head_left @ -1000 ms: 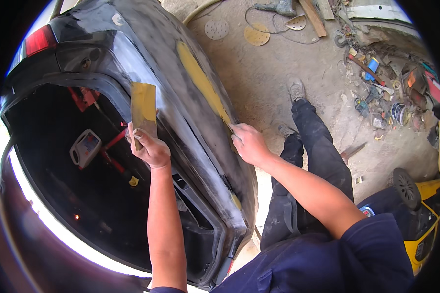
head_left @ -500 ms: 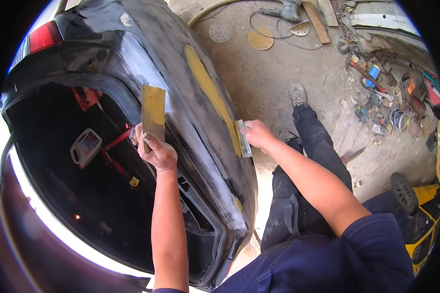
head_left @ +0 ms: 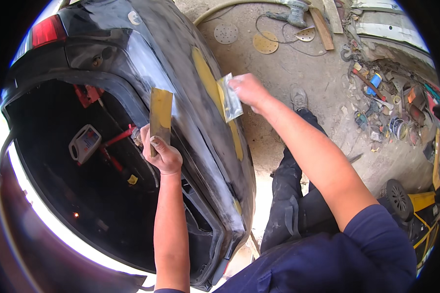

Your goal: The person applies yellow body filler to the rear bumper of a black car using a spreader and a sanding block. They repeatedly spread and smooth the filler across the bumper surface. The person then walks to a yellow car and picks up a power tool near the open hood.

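My left hand (head_left: 164,155) grips a flat putty board (head_left: 161,110) smeared with yellow filler, holding it up over the edge of the open trunk. Pinched in my right hand (head_left: 248,92) is a broad, pale putty spreader (head_left: 231,99). Its edge meets the long yellow filler strip (head_left: 205,72) on the sanded grey and black bumper (head_left: 190,97). The strip runs above and below the spreader, which hides its middle part. A smaller yellow patch (head_left: 237,206) lies nearer me on the bumper.
The dark trunk holds a white plastic jug (head_left: 85,143) and a red jack (head_left: 117,138). Sanding discs (head_left: 265,43), a power sander (head_left: 294,14) and a wooden strip (head_left: 321,29) lie on the floor. Scattered debris (head_left: 376,105) and a wheel (head_left: 399,198) are at the right.
My right hand has moved the spreader away from me, up along the yellow strip, and its blade is now tilted. The left hand still holds the board, nearly in place.
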{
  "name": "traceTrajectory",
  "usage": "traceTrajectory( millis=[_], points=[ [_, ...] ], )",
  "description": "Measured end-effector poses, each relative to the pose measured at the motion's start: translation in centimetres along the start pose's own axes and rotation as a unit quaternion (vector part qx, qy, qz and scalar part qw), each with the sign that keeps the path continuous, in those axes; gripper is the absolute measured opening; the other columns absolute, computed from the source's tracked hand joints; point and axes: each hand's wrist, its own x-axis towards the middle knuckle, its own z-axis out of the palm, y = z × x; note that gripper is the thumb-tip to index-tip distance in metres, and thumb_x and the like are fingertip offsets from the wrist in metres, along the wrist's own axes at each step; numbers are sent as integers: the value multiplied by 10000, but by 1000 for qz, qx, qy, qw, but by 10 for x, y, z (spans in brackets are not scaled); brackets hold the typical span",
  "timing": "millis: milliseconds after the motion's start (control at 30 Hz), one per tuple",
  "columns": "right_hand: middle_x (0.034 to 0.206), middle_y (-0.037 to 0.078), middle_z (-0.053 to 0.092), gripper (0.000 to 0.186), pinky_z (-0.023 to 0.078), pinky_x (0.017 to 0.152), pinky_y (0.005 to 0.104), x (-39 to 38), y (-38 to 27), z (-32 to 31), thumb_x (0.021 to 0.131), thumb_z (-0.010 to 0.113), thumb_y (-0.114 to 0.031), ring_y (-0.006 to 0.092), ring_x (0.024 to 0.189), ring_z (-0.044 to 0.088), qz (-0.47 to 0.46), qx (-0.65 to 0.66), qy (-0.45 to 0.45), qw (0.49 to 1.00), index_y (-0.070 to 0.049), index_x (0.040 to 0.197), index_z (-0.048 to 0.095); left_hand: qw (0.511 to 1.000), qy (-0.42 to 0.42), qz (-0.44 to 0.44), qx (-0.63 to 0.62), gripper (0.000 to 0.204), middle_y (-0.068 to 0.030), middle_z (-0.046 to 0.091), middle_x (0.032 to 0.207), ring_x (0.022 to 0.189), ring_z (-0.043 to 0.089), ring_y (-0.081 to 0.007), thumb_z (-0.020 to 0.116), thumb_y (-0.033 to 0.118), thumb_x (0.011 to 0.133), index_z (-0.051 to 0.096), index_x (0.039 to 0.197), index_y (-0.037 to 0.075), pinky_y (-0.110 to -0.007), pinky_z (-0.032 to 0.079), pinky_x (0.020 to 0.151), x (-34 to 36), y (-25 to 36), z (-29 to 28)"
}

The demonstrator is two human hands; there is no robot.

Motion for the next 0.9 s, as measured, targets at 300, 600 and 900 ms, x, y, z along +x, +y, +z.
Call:
traceTrajectory(
  millis=[300,600,900],
  points=[
    [1071,310,761,349,568,931,492,-42,36,-8,969,688,-273,441,1074,747,114,-243,-5,963,56,1035,782,998,37,28,44,704,-150,670,1030,930,625,-254,397,519,1175,723,1078,-97,-362,494,836,8,12,12],
    [1120,321,758,434,578,933,476,11,-22,17,1013,668,-272,419,1043,765,115,-160,-21,980,153,1075,732,998,57,30,28,725,-156,700,1017,954,641,-262,375,509,1178,755,1112,-104,-361,517,813,9,11,16],
    [1150,248,739,384,707,697,473,69,-103,30,1032,662,-171,357,941,785,100,-61,-45,992,185,1174,685,995,30,55,81,726,-146,784,1011,944,645,-267,362,490,1178,774,1067,-97,-371,528,838,20,27,16]
  ],
)
